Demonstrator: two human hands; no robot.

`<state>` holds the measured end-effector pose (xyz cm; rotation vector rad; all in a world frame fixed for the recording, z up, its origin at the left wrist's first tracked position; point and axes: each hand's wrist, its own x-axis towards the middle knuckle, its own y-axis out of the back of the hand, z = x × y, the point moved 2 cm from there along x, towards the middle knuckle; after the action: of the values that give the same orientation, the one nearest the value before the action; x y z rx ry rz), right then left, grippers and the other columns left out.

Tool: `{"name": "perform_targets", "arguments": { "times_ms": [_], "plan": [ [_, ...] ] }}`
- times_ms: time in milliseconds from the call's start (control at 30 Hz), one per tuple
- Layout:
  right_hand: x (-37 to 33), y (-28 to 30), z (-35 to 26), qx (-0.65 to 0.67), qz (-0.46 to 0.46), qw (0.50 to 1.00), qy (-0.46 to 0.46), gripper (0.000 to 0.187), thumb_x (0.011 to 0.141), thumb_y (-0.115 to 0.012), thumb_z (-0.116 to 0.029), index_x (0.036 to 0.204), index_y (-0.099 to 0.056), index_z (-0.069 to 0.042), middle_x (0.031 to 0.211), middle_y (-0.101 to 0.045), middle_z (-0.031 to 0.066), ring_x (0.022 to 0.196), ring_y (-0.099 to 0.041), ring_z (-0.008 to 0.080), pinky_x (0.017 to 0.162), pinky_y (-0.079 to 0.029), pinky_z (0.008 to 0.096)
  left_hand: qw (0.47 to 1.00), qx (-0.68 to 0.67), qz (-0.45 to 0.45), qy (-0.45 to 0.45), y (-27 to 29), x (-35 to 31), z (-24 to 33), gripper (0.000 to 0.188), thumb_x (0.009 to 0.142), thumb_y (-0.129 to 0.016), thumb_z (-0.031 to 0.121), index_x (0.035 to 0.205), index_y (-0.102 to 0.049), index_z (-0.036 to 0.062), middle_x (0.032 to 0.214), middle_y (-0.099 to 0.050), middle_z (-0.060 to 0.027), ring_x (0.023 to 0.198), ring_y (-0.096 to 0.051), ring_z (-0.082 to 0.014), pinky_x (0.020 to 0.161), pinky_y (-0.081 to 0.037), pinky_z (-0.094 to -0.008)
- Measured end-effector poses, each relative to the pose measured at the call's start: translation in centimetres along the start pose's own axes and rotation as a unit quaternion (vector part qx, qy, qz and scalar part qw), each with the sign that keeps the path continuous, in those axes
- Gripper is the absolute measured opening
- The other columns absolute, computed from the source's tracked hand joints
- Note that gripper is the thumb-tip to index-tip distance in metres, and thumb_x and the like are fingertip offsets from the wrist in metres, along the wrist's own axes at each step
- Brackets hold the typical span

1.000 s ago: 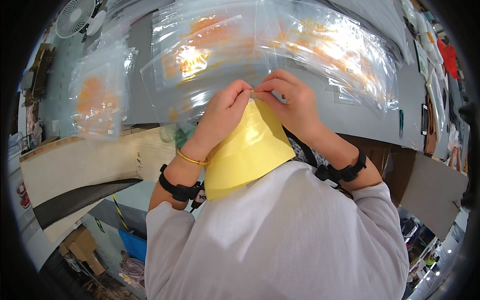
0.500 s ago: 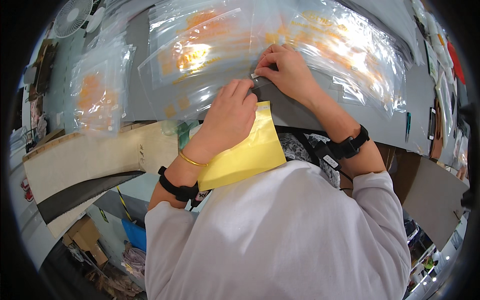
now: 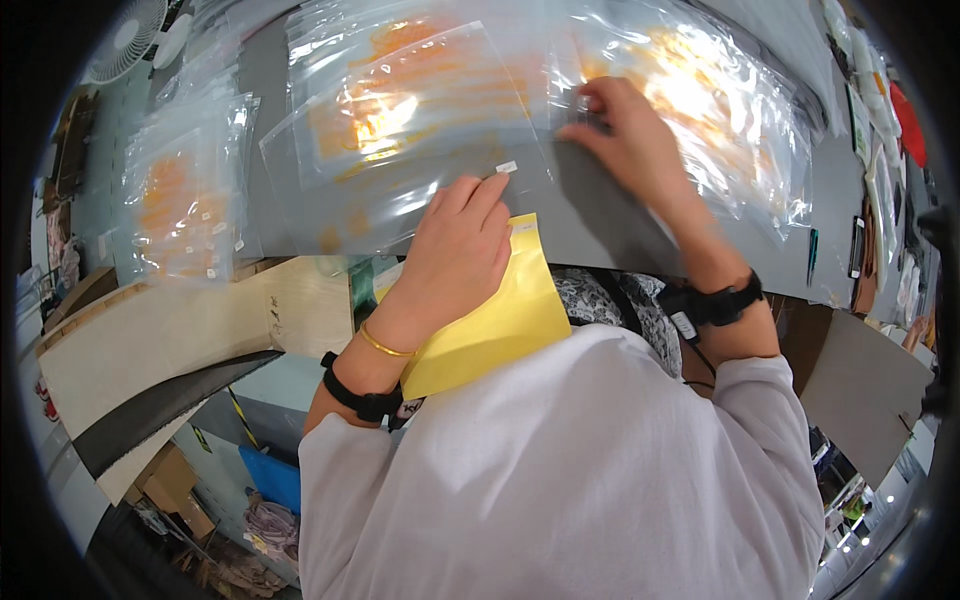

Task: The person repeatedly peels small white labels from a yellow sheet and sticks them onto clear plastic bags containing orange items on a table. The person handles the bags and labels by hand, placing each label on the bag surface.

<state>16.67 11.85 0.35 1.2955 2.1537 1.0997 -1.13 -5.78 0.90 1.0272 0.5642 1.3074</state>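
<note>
A yellow sheet (image 3: 490, 330) with a small pale patch at its upper corner lies between my body and the table, partly beneath my left hand (image 3: 462, 235). The thumb on that side is hidden; the hand appears to grip the sheet, while its fingertips rest by a small white label (image 3: 507, 167) on a clear plastic bag (image 3: 440, 120) with orange print. My right hand (image 3: 635, 135) hovers near a second pile of clear bags (image 3: 700, 110), thumb and index finger apart, with nothing visible between them.
On the left of the grey table (image 3: 620, 235) lies another stack of printed bags (image 3: 185, 215), bearing small white labels. A teal pen-like tool (image 3: 813, 255) and a dark phone-like object (image 3: 857, 247) lie at the right. A fan (image 3: 128, 38) stands far left.
My right hand has moved away from the label to the right, and its fingers have parted. The label now sits on the bag by my left fingertips, and the left hand has hardly moved.
</note>
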Motion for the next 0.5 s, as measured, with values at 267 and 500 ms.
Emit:
{"name": "perform_targets", "arguments": {
  "times_ms": [267, 500],
  "plan": [
    [5.9, -1.5, -4.1, -0.082, 0.058, 0.958, 0.267, 0.032, 0.089, -0.079, -0.032, 0.106, -0.074, -0.004, 0.103, -0.074, 0.0142, 0.097, -0.07, 0.0358, 0.082, -0.056, 0.0459, 0.998, -0.048, 0.015, -0.027, 0.7, -1.2, -0.7, 0.013, 0.086, -0.069, 0.005, 0.092, -0.06, -0.0016, 0.133, -0.063, -0.0186, 0.112, -0.058, -0.0355, 0.097, -0.05, -0.0476],
    [10.1, -7.6, -8.0, -0.082, -0.143, 0.976, 0.142, 0.035, 0.09, -0.079, -0.031, 0.113, -0.071, -0.006, 0.103, -0.075, 0.0116, 0.093, -0.07, 0.0318, 0.083, -0.055, 0.043, 0.995, -0.099, 0.029, -0.003, 1.7, -1.5, -0.4, 0.011, 0.087, -0.069, 0.004, 0.092, -0.06, -0.0006, 0.13, -0.064, -0.0188, 0.113, -0.057, -0.0363, 0.096, -0.05, -0.046]
  ]
}}
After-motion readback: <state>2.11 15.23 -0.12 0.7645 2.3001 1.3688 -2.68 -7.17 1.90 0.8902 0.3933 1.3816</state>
